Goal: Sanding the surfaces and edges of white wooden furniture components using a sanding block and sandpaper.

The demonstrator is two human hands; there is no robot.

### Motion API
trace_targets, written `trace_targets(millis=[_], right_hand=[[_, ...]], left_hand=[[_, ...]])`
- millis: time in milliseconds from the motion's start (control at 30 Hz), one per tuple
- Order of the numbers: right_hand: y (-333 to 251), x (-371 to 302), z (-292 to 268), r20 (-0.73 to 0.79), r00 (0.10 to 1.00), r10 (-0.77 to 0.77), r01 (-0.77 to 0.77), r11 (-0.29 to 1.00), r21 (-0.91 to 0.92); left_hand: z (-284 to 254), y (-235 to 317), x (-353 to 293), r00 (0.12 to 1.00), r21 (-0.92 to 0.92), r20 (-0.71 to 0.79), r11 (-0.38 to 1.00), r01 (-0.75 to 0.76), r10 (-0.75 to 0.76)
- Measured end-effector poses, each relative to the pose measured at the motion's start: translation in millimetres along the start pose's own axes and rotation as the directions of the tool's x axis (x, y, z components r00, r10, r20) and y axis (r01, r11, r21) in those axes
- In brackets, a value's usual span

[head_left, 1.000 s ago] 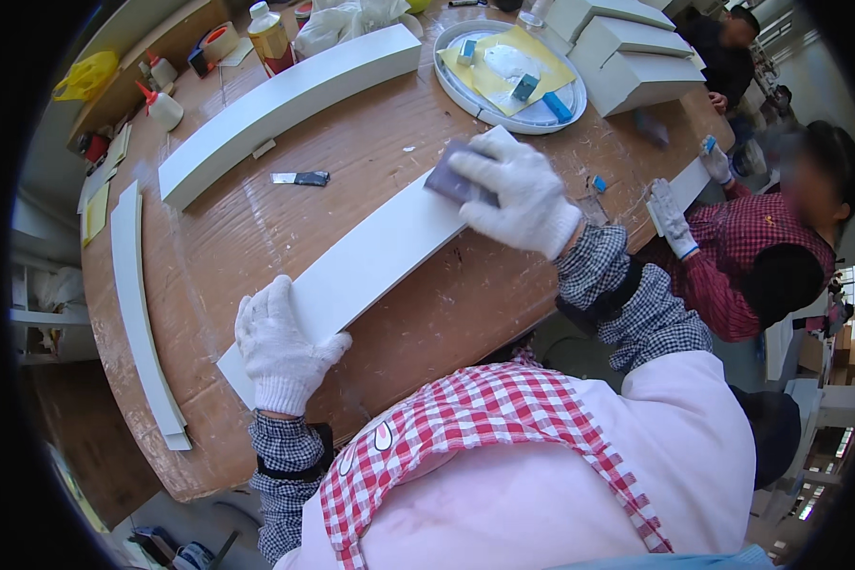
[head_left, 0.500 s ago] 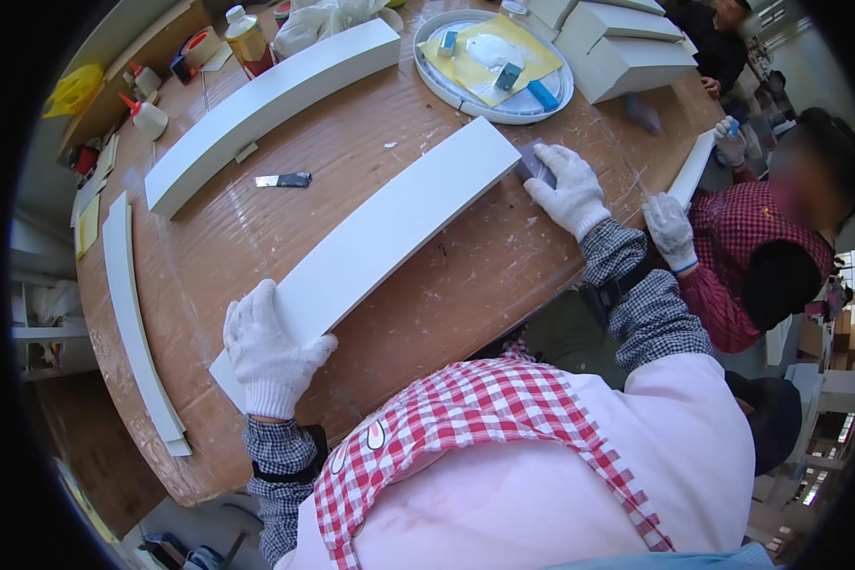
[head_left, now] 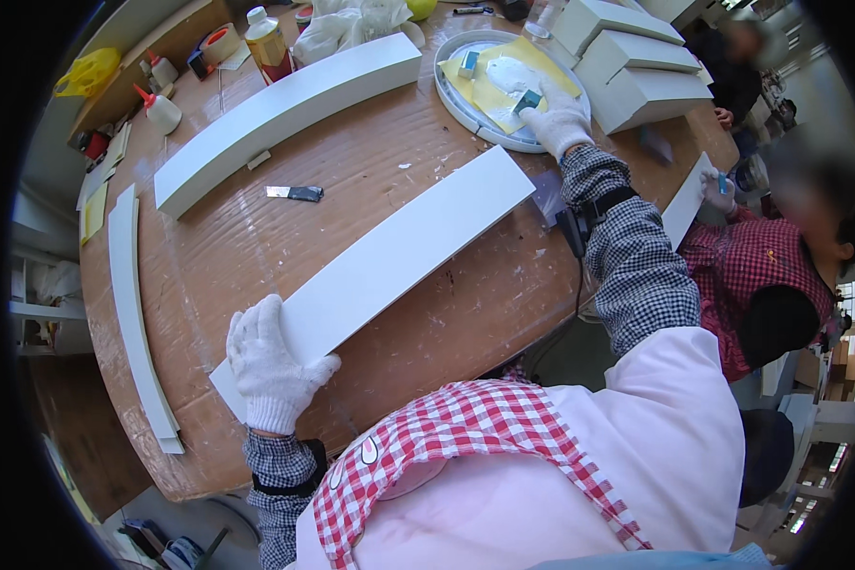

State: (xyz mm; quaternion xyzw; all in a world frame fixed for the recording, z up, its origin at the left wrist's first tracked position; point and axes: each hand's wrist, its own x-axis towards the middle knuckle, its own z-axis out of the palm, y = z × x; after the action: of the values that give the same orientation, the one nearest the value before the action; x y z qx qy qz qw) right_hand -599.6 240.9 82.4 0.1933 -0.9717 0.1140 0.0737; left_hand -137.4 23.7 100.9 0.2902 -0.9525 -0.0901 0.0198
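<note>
A big brown table [head_left: 256, 247] fills most of the view, and its top looks rough and marked. A long flat white board [head_left: 389, 256] lies across the middle of it, slanting from the near left up to the far right. The left hand [head_left: 271, 366], in a white glove, lies flat and open on the near end of the board and presses it down; the fingers are spread and are not wrapped around anything. A thick curved white piece [head_left: 285, 114] lies farther back, well apart from the board, and a thin curved white strip [head_left: 133, 313] lies along the left edge of the table. At the far right sit some white blocks [head_left: 636, 66]. Next to them is a round tray [head_left: 451, 90] with a yellow sheet [head_left: 484, 90] in it. The right hand [head_left: 559, 119], also in a white glove, reaches into the tray with its fingers curled around a small blue-green block [head_left: 527, 100]. A small scraper [head_left: 294, 193] lies on the table between the board and the thick curved piece. Another person's gloved hand [head_left: 717, 190] holds a white piece at the right edge of the table.
</note>
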Motion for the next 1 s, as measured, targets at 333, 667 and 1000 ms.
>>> trace_targets(millis=[333,667,1000], right_hand=[[-17.8,-20.2,-55.2,0.286,0.906,-0.313,0.089,0.801,0.592],[-25.9,-12.8,-38.6,0.261,0.866,-0.427,0.316,0.871,0.377],[-20.2,-15.5,-38.5,0.260,0.875,-0.408,0.301,0.879,0.369]], left_hand=[[-2.7,-0.2,2.3,0.999,-0.028,0.050,0.999,0.020,-0.018],[2.1,-2.0,2.6,0.999,-0.004,-0.039,1.000,-0.030,0.030],[-3.0,2.3,1.5,1.000,-0.023,-0.011,1.000,-0.007,0.006]])
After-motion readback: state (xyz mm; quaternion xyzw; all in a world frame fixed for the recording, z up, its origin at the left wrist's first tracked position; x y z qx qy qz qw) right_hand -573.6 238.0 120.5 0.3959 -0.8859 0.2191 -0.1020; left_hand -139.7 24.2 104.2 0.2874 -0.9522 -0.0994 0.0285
